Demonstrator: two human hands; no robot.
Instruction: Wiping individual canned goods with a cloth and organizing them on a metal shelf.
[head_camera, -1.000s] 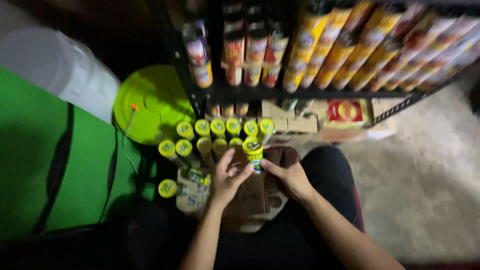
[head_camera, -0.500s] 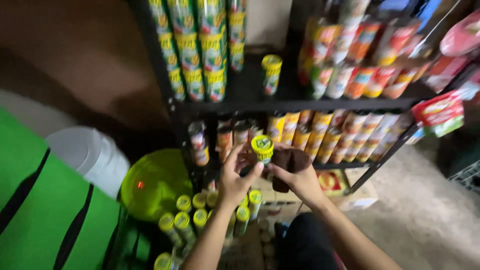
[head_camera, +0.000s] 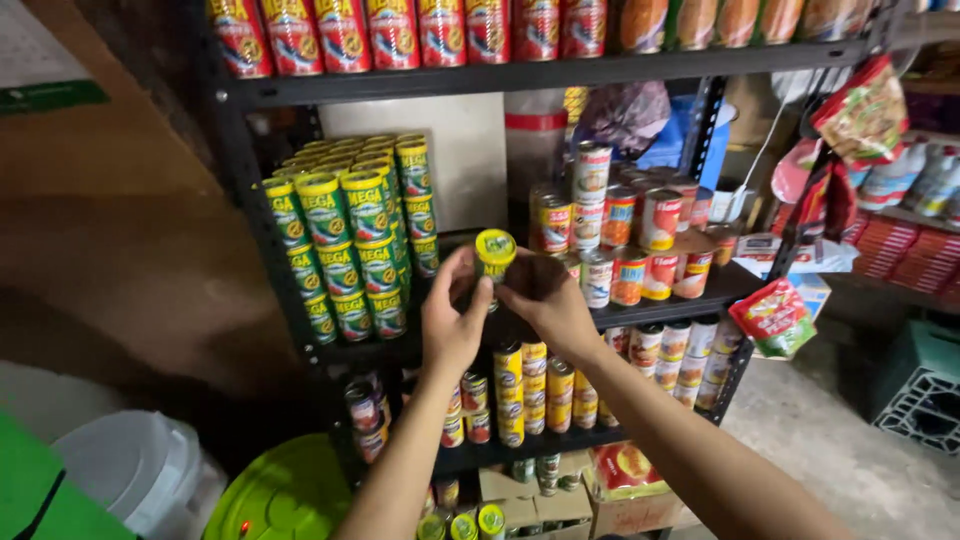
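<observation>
1. Hands meet before the black rack (head_camera: 250, 190): the left hand (head_camera: 452, 318) and right hand (head_camera: 548, 300) both grip one can (head_camera: 494, 256), raised at middle-shelf height.
2. Green cans (head_camera: 345, 240) are stacked just left of it, red cans (head_camera: 625, 235) to its right.
3. Its yellow-green lid faces the camera, between the fingertips.

Can's (head_camera: 494, 252) body hidden — only its lid shows.
</observation>
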